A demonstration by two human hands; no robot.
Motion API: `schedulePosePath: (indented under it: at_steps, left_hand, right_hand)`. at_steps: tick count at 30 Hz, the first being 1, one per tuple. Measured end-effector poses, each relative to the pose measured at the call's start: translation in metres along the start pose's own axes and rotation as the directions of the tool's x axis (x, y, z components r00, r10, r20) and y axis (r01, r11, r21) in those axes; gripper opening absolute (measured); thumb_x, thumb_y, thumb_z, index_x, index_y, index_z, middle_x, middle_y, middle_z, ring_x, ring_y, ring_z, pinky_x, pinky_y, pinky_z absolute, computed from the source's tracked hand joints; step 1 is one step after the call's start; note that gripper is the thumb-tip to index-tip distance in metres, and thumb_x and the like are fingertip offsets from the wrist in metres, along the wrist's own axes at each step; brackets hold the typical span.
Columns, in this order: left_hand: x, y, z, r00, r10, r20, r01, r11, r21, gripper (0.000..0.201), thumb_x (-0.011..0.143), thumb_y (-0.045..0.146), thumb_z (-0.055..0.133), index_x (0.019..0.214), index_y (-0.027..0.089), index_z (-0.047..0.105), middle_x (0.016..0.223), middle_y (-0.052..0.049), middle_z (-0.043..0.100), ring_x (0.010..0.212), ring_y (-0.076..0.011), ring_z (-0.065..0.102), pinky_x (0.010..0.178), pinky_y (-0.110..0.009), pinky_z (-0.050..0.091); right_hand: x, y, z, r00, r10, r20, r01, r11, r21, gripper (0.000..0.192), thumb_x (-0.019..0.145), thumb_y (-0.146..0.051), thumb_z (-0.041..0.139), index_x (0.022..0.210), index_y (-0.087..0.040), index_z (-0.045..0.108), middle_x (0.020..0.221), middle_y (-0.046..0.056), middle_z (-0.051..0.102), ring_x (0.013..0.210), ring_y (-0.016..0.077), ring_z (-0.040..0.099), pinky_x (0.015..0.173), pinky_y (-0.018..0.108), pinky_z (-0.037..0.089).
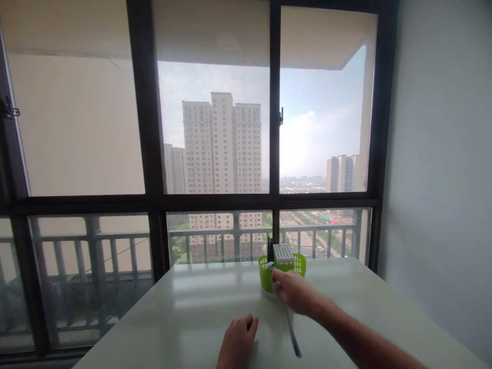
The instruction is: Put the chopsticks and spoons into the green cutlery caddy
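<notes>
Steady the spoon [289,318] grasped in the right hand [294,290], minding the green basket [265,280] just beyond, with left hand [239,337] curled nearby.

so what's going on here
A person's right hand grips a long, slender utensil by the near side of a green basket, its handle angling down over the pale table. Dark sticks and a ribbed, light-coloured thing stick up at the basket. The left hand is loosely curled nearer the camera, with nothing visible in it.
</notes>
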State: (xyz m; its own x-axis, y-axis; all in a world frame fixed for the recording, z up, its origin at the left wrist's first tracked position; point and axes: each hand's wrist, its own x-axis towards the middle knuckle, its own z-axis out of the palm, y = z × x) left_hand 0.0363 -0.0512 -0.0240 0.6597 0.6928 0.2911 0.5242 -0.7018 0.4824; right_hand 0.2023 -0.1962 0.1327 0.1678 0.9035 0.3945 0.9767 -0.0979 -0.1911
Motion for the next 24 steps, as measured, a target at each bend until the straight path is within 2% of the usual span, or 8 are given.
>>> schedulePosePath:
  at_steps: [3,5,9,15,19,24]
  left_hand:
    - [0.0,0.0,0.001,1.0,-0.016,-0.006,0.016,1.0,-0.004,0.042,0.101,0.039,0.043,0.072,0.021,0.067,0.076,-0.004,0.073,0.075,-0.0174,0.063,0.068,-0.027,0.031]
    - [0.0,-0.001,0.003,1.0,-0.027,-0.01,0.026,1.0,-0.011,0.042,0.101,0.04,0.044,0.072,0.021,0.067,0.076,-0.004,0.073,0.074,-0.0172,0.063,0.067,-0.027,0.031]
    - [0.0,-0.003,0.006,1.0,-0.019,-0.018,0.019,1.0,-0.024,0.043,0.102,0.041,0.043,0.072,0.022,0.067,0.077,-0.004,0.074,0.076,-0.018,0.064,0.068,-0.028,0.031]
    - [-0.002,-0.001,0.005,0.999,-0.032,-0.013,0.031,0.999,-0.017,0.04,0.101,0.042,0.045,0.075,0.023,0.069,0.081,-0.005,0.075,0.082,-0.0194,0.065,0.071,-0.028,0.032]
    - [-0.003,0.002,0.002,0.999,-0.039,0.0,0.039,0.999,-0.004,0.041,0.101,0.043,0.045,0.076,0.023,0.07,0.083,-0.005,0.075,0.081,-0.0188,0.064,0.069,-0.028,0.031]
    - [-0.002,0.002,0.0,1.0,-0.027,0.012,0.028,1.0,-0.011,0.043,0.102,0.042,0.042,0.076,0.022,0.07,0.081,-0.005,0.075,0.079,-0.0179,0.064,0.069,-0.029,0.03]
  right_hand:
    - [0.051,0.008,-0.037,0.965,0.028,-0.261,-0.011,0.998,0.067,0.032,0.1,-0.017,0.041,0.123,-0.02,0.063,0.098,0.006,0.074,0.088,0.0183,0.068,0.077,0.024,0.046]
    - [0.08,0.013,-0.041,0.944,0.045,-0.326,-0.041,0.999,0.019,0.034,0.102,-0.015,0.037,0.126,-0.019,0.062,0.103,0.008,0.074,0.091,0.0182,0.068,0.082,0.025,0.047]
    - [0.115,0.017,-0.014,0.983,0.062,-0.174,-0.099,0.972,-0.214,0.036,0.098,-0.005,0.041,0.126,-0.016,0.06,0.108,0.012,0.072,0.096,0.0193,0.069,0.084,0.026,0.048]
    - [0.117,0.012,0.025,1.0,-0.022,0.013,0.025,0.96,-0.281,0.039,0.085,0.006,0.049,0.114,-0.016,0.065,0.1,0.012,0.073,0.089,0.0219,0.07,0.078,0.026,0.048]
    - [0.109,0.015,0.033,0.993,-0.056,0.108,0.083,0.959,-0.272,0.034,0.084,0.004,0.05,0.107,-0.014,0.069,0.099,0.012,0.074,0.09,0.0225,0.07,0.081,0.026,0.048]
    - [0.104,0.024,0.031,0.989,-0.062,0.133,0.091,0.969,-0.228,0.024,0.079,-0.008,0.058,0.096,-0.015,0.073,0.094,0.012,0.076,0.089,0.0248,0.07,0.084,0.03,0.049]
